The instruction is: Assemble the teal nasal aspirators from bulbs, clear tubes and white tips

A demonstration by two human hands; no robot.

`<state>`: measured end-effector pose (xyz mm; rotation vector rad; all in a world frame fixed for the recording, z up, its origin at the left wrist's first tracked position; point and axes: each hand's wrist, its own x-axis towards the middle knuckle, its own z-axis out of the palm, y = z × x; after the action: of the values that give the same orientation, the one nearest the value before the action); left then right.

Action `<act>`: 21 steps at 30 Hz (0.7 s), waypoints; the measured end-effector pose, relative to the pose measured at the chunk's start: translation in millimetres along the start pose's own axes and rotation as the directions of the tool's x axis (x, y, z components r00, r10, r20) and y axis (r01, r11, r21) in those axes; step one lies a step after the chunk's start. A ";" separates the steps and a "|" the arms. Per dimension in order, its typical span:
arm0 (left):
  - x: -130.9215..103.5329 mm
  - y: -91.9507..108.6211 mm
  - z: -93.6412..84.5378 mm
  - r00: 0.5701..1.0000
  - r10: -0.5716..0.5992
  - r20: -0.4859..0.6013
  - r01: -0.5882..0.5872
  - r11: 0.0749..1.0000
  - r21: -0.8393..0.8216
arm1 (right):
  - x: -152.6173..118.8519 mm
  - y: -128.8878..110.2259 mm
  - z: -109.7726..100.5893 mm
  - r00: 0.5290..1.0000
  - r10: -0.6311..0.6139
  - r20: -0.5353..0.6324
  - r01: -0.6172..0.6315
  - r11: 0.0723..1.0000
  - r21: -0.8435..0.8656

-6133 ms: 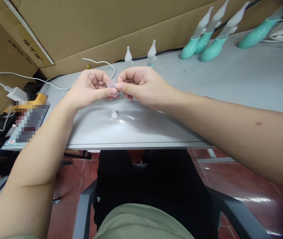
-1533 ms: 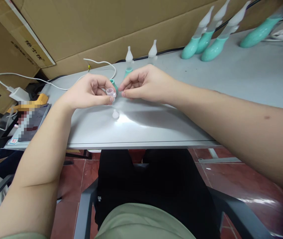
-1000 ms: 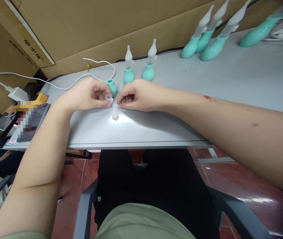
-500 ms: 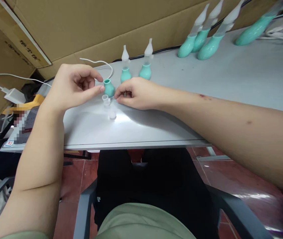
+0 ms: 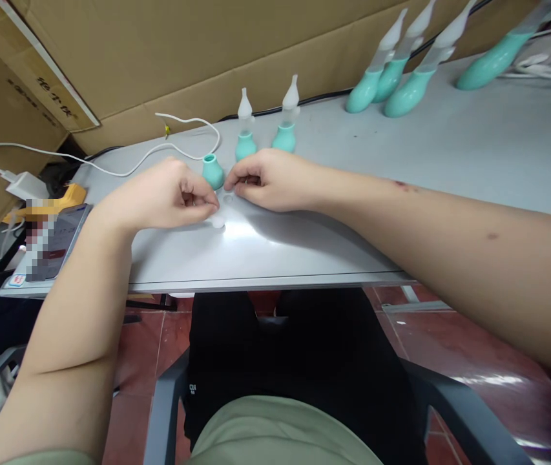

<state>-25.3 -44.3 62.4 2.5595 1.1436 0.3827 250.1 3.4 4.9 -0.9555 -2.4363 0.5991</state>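
A teal squeeze bulb (image 5: pixel 212 173) stands upright on the table, its round mouth uncovered. In front of it my left hand (image 5: pixel 178 200) is closed, thumb and fingertips pinched together where a small clear plastic cup stood; the fingers hide whatever is between them. A small white cap (image 5: pixel 218 221) lies by those fingertips. My right hand (image 5: pixel 270 182) rests curled at the bulb's right, its fingertips together near a clear ring-like piece (image 5: pixel 228 199); anything in them is hidden. Behind stand two nasal aspirators (image 5: pixel 245 132) (image 5: pixel 285 126) with teal bulbs, clear necks and white tips.
Several more aspirators (image 5: pixel 408 84) lean against the cardboard (image 5: pixel 236 39) at the back right. A white cable (image 5: pixel 144 158) winds across the table (image 5: pixel 333 252) at left, near a phone (image 5: pixel 64 242) and a white charger (image 5: pixel 28 186). The table's front edge runs before my lap.
My left hand has moved right and toward me, from beside the bulb down to the clear cup's place, covering it, and its fingers have closed. My right hand has barely moved.
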 end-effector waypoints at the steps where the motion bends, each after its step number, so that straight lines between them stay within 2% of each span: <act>1: 0.4 -0.7 -0.9 0.999 -0.007 0.034 0.007 1.000 -0.003 | -0.1 0.2 0.0 1.000 -0.007 0.001 0.007 1.000 0.002; 3: 1.7 -2.1 -3.0 0.993 -0.024 0.116 0.026 1.000 -0.014 | -0.1 0.3 0.4 1.000 -0.015 0.001 0.015 1.000 0.017; 7: 1.7 -1.8 -6.3 0.989 -0.056 0.133 0.065 0.996 -0.064 | 0.1 -0.1 1.2 0.999 -0.031 -0.025 0.032 0.998 0.054; 9: -0.4 1.1 -7.0 0.987 -0.066 0.146 0.085 0.988 -0.126 | -0.4 -0.3 0.6 0.998 -0.037 -0.043 0.040 0.997 0.071; 11: -2.7 5.4 -6.3 0.991 -0.071 0.114 0.095 0.971 -0.219 | -1.3 -0.4 -1.3 0.997 -0.040 -0.073 0.048 0.993 0.108; 13: -3.5 9.4 -3.6 0.997 -0.081 -0.007 0.074 0.945 -0.320 | -2.5 -0.3 -4.0 0.993 -0.042 -0.112 0.063 0.980 0.190; 15: -1.1 10.1 1.5 0.973 -0.096 -0.210 0.008 0.924 -0.382 | -3.3 -0.8 -6.5 0.988 -0.032 -0.148 0.081 0.937 0.341; 18: 9.0 1.7 12.4 0.855 -0.105 -0.507 -0.116 0.916 -0.385 | -3.9 -4.5 -7.3 0.986 -0.024 -0.162 0.118 0.793 0.598; 19: 13.5 -3.1 16.5 0.819 -0.105 -0.565 -0.145 0.914 -0.379 | -3.9 -6.6 -6.4 0.987 -0.024 -0.161 0.126 0.743 0.658; 21: 22.5 -13.2 24.6 0.778 -0.133 -0.614 -0.143 0.914 -0.380 | -3.8 -11.2 -3.5 0.984 -0.005 -0.176 0.134 0.669 0.731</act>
<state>-10.7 -23.3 37.3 2.0912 1.0898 1.4123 248.8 -5.9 12.8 -0.5185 -1.7793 1.2992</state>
